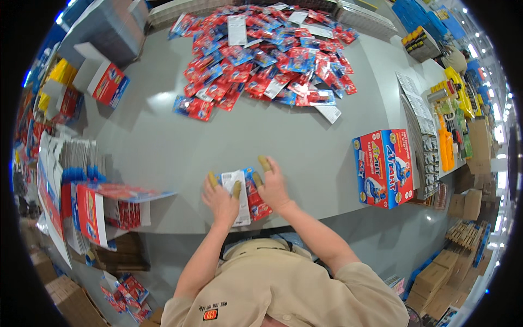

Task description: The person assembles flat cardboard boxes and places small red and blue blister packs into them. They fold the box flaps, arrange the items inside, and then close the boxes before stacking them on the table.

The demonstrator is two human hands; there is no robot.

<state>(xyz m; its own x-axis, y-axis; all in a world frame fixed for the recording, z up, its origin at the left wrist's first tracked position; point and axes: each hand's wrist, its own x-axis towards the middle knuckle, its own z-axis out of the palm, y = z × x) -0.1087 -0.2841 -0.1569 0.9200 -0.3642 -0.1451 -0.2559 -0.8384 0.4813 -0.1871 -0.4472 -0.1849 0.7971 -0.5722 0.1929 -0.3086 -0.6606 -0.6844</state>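
Note:
My left hand (222, 204), with tan finger cots on its fingertips, grips a blister pack (242, 204) turned with its white printed back up. Partly beneath and beside that one lies a second blister pack (257, 202), its red and blue front showing. My right hand (276, 188) also wears finger cots. Its thumb rests at the right edge of the packs, while its index finger is spread away above the table. Farther back, a large heap of red and blue blister packs (261, 61) covers the far part of the grey table (163, 135), some of them face down.
A closed red and blue display box (382, 169) stands at the right front edge. On the left, an open box (92, 212) holds packs, beside stacked flat cartons (79, 153). Another open box (108, 83) sits farther back. Stacked cardboard cartons (437, 274) occupy the floor at right.

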